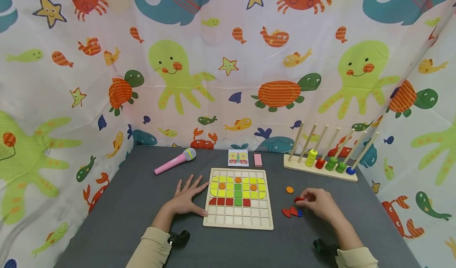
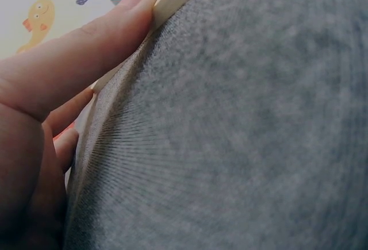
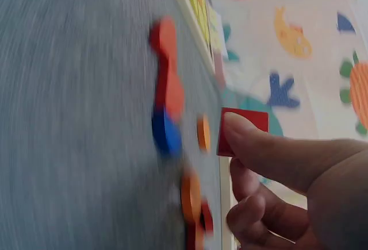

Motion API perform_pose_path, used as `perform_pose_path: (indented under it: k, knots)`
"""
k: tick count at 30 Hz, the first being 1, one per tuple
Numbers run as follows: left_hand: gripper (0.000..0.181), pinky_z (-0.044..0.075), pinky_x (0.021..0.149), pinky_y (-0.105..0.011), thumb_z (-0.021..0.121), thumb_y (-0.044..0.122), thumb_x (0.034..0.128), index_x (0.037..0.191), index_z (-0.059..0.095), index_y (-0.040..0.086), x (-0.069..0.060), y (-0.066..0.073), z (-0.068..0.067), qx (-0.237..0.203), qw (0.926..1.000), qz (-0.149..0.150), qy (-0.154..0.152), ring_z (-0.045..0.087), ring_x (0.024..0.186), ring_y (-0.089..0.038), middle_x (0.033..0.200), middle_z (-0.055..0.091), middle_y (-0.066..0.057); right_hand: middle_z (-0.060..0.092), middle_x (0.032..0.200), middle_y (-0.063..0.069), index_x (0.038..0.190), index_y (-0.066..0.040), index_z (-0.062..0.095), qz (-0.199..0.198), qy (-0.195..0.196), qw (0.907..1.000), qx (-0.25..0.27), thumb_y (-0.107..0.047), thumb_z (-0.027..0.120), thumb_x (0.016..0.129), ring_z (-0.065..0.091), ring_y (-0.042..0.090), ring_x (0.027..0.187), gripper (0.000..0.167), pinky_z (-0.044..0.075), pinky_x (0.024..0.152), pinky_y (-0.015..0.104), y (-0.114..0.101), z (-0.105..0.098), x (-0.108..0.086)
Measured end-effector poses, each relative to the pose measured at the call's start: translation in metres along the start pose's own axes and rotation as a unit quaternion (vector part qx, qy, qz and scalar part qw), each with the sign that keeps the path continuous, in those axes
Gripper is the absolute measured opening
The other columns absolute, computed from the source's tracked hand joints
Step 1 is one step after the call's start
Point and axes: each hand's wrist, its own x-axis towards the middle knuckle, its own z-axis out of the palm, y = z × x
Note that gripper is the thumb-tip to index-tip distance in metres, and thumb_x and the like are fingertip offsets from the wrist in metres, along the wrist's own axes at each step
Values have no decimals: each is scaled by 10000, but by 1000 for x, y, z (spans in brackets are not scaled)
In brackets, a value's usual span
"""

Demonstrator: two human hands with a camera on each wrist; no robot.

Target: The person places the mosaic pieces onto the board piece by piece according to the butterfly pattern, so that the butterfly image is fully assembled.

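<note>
A wooden grid board [image 1: 238, 226] lies on the grey table with yellow, orange, green and red tiles set in its upper rows. My left hand [image 1: 184, 200] is spread at the board's left side, its thumb and a fingertip at the frame's edge. To the right of the board, my right hand [image 1: 320, 203] pinches a red square tile [image 3: 252, 116] between thumb and fingers, raised above the table in the right wrist view. Near it lie red pieces [image 1: 286, 212], a small blue piece [image 1: 300, 213] and an orange disc [image 1: 289, 189].
Behind the board are a picture card [image 1: 238, 158] and a pink block [image 1: 258, 160]. A pink toy microphone [image 1: 172, 164] lies back left. A wooden peg stand [image 1: 320, 170] with coloured beads stands back right. A sea-animal curtain [image 1: 221, 34] hangs behind the table.
</note>
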Motion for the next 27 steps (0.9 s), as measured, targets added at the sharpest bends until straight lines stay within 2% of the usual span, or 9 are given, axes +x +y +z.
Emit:
perform_pose_path:
  k: [5,13,20,27]
  knots:
    - [1159,-164,1152,-692,815,712,627,1596,285,361,0,1,0,-17,10000,16,-49,-95,1562,-392,1711,105,-27,732,907,9,1014,-97,799,-144,-126,9998,63,-283,771,901,557,143,756,220,486,652,291,-32,24,5]
    - [1152,-170,1152,-688,812,708,623,1593,296,362,1,2,-1,-71,10000,16,-30,-96,1562,-390,1710,114,-34,670,768,-27,952,-114,712,-139,2,9975,691,-170,799,873,554,144,656,130,477,563,277,-74,61,20]
    - [1159,-169,1154,-685,817,705,621,1594,290,361,1,4,-3,-81,9999,-19,-72,-101,1562,-387,1711,110,-36,649,755,-62,859,-191,747,-320,-81,9972,666,-182,819,853,540,140,703,73,464,611,264,-87,81,27]
    - [1155,-171,1153,-684,809,716,625,1595,287,366,0,1,-1,-23,10000,-15,-56,-99,1564,-382,1711,106,-30,629,724,-67,840,-207,767,-546,-224,9960,670,-209,812,863,532,143,704,51,437,584,250,-94,92,28]
